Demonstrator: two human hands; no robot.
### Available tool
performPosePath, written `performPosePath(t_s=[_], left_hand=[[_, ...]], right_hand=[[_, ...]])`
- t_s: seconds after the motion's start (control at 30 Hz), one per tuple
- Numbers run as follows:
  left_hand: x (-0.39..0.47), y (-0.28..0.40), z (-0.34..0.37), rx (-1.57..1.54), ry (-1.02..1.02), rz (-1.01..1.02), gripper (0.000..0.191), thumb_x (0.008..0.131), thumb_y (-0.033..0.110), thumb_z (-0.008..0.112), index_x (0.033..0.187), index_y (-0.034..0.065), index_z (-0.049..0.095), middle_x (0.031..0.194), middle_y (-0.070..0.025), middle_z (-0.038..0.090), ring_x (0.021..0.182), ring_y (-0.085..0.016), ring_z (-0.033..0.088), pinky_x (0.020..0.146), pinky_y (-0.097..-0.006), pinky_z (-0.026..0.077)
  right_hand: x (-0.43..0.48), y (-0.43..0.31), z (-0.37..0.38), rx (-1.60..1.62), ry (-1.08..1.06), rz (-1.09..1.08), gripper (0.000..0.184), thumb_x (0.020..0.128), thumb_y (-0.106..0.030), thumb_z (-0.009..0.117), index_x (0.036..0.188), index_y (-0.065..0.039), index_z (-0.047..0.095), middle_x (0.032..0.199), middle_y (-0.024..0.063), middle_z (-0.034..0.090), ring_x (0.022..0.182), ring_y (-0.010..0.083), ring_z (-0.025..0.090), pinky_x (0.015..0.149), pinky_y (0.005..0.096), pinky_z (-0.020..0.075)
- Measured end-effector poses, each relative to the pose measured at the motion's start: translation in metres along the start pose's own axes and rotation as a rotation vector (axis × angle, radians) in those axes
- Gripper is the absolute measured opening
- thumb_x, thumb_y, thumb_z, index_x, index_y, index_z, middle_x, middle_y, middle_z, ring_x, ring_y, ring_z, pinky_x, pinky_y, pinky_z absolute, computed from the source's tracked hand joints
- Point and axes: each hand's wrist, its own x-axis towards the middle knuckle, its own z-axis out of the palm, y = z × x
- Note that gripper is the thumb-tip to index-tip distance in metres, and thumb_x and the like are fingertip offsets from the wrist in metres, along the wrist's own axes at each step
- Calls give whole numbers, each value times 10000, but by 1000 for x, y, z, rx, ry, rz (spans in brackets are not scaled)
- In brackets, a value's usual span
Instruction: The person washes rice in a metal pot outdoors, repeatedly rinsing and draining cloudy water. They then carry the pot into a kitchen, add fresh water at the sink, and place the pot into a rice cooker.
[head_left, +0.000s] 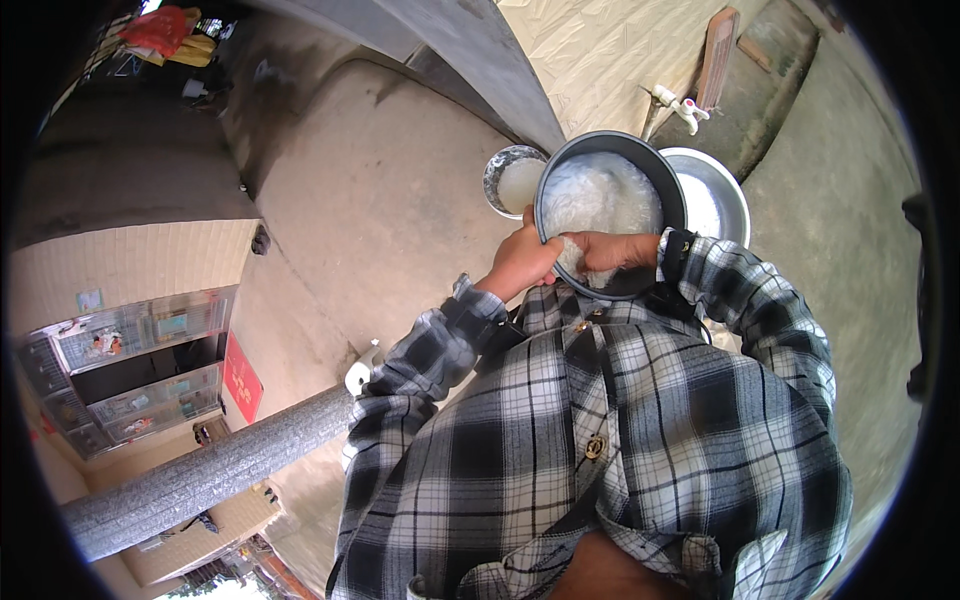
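A round dark grey pot holds cloudy water and white grains that look like rice. My left hand grips the pot's near left rim, thumb over the edge. Inside the pot, against its near wall, my right hand is curled, with white grains gathered beside its fingers; whether the fingers close on any grains cannot be told. Left of the pot stands a smaller metal bowl with whitish contents. A wide metal basin sits to the right, partly hidden behind the pot.
Beyond the pot, a white plastic tap stands by the textured wall. A ridged wooden washboard leans there. A grey column is at the lower left, with a red sign and glass-doored cabinets beyond.
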Motion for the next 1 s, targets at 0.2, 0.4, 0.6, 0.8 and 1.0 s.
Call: performPosePath(t_s=[0.2, 0.4, 0.6, 0.8, 1.0], left_hand=[[-7, 2, 0, -7, 33, 39, 509, 812, 227, 469, 1222, -39, 327, 736, -114, 612, 506, -165, 601, 470, -271, 488], [-7, 5, 0, 0, 34, 41, 527, 813, 209, 463, 1243, -42, 292, 783, -129, 616, 500, -170, 603, 477, -274, 496], [-5, 2, 1, -25, 39, 27, 530, 816, 198, 459, 1256, -39, 282, 803, -132, 616, 500, -168, 600, 476, -273, 497], [-3, -1, 0, -29, 17, 10, 530, 817, 198, 453, 1269, -19, 280, 811, -123, 615, 494, -155, 590, 473, -264, 493], [2, -2, 1, -25, 16, 8, 455, 822, 209, 445, 1209, -22, 379, 774, -110, 616, 497, -149, 588, 474, -261, 491]], right_hand=[[10, -27, -6, -513, 449, 150, 442, 839, -436, 483, 981, -44, 633, 969, 206, 621, 918, 362, 586, 851, 388, 427], [10, -35, -29, -1195, 493, -114, 463, 805, -478, 530, 1004, -70, 620, 1136, 176, 525, 1090, 302, 458, 919, 475, 337], [5, -11, -51, -1304, 551, 357, 619, 793, -485, 557, 1195, -38, 405, 1222, 200, 472, 1134, 315, 462, 896, 469, 371], [-9, -2, -38, -1056, 130, 515, 726, 806, -448, 542, 1241, 83, 306, 970, 204, 611, 959, 356, 578, 864, 386, 425], [-8, -6, -15, -480, -127, 234, 779, 755, -227, 602, 1357, 18, 174, 981, 144, 601, 949, 272, 560, 855, 344, 421]])
